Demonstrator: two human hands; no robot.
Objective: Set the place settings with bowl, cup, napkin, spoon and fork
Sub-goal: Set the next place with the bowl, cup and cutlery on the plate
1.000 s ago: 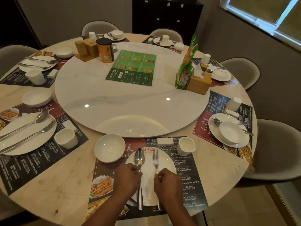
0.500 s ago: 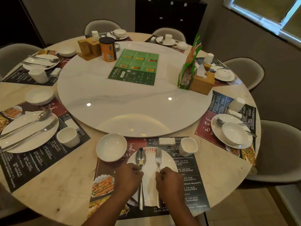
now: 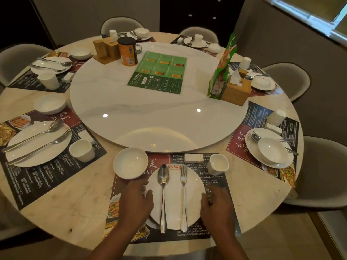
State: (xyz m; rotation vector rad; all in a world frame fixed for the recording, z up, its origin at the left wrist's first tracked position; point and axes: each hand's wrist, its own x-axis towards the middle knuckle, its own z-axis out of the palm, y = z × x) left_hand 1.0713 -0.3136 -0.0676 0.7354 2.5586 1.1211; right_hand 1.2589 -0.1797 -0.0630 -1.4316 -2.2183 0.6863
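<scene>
A white plate [image 3: 173, 203] lies on the near placemat [image 3: 216, 182]. On it a spoon [image 3: 163, 184] and a fork [image 3: 183, 184] lie side by side, handles toward me. My left hand [image 3: 136, 200] rests at the plate's left rim, thumb on the rim, fingertips just short of the white bowl [image 3: 130, 163]. At the right rim, the thumb of my right hand [image 3: 216, 205] touches the plate's edge. A white cup [image 3: 218, 164] stands at the far right of the mat, next to a small white folded napkin [image 3: 194, 158].
A big marble turntable [image 3: 150, 117] fills the table's middle and carries a green menu [image 3: 159, 72], an orange can [image 3: 127, 51] and a wooden tissue box [image 3: 236, 92]. Other settings ring the table: a plate with cutlery [image 3: 37, 143] left, a plate with a bowl [image 3: 272, 149] right. Chairs surround it.
Both hands have let go of the spoon and fork handles and moved apart to the plate's left and right rims. The cutlery now lies free on the plate.
</scene>
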